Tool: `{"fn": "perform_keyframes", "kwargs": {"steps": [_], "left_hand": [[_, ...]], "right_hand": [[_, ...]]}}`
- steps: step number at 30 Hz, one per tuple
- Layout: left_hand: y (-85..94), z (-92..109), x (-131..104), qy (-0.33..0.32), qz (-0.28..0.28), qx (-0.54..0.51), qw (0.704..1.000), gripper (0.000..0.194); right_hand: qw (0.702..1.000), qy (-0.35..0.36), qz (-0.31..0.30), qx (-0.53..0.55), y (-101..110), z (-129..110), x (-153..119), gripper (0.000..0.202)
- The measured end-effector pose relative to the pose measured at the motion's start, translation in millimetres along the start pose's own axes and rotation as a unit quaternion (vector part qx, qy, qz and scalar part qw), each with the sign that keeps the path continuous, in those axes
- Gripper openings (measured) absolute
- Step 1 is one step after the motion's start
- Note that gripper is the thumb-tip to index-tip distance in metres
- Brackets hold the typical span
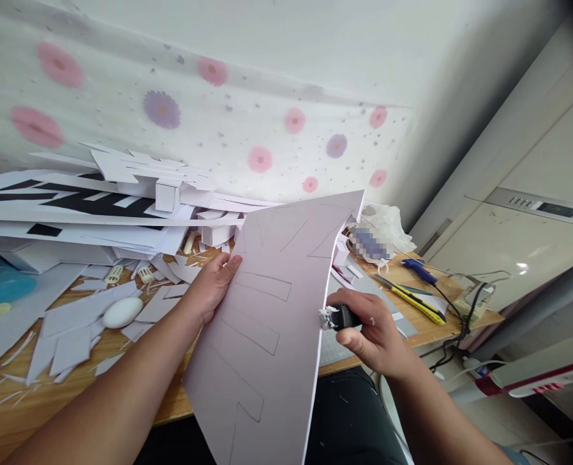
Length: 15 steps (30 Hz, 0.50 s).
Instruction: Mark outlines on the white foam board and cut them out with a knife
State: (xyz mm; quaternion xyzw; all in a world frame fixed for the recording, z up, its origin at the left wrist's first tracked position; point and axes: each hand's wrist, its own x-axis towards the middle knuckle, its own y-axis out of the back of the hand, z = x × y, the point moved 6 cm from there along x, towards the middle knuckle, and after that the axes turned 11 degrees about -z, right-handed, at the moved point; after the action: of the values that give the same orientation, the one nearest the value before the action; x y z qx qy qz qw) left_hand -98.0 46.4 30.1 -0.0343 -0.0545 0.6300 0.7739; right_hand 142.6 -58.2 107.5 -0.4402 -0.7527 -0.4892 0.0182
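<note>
Left hand (217, 284) grips the white board (261, 316), right hand (376, 326) a black tool (347, 318); plastic bag (396, 226), contents blurred, at board's two o'clock.

Pink and purple flowers on pale sheeting (228, 135), yellow-and-black cutter (416, 299), blue glue gun (419, 270)

We are seeing the white board (261, 310) cut off below, part of the left hand (216, 281) hidden behind it, and the plastic bag (391, 226) partly blurred at the table's (453, 294) far edge.
</note>
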Motion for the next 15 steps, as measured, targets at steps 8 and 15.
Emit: {"fn": "perform_keyframes", "kwargs": {"steps": [8, 15], "left_hand": [[-5.2, -4, -1, 0.018, -0.023, 0.002, 1.0, 0.041], [1.1, -3, -1, 0.022, -0.007, 0.027, 0.999, 0.043]], "right_hand": [[0.997, -0.023, 0.068, -0.029, 15, 16, -4, 0.045], [1.0, 0.0, -0.002, 0.011, -1, 5, -4, 0.048]]}}
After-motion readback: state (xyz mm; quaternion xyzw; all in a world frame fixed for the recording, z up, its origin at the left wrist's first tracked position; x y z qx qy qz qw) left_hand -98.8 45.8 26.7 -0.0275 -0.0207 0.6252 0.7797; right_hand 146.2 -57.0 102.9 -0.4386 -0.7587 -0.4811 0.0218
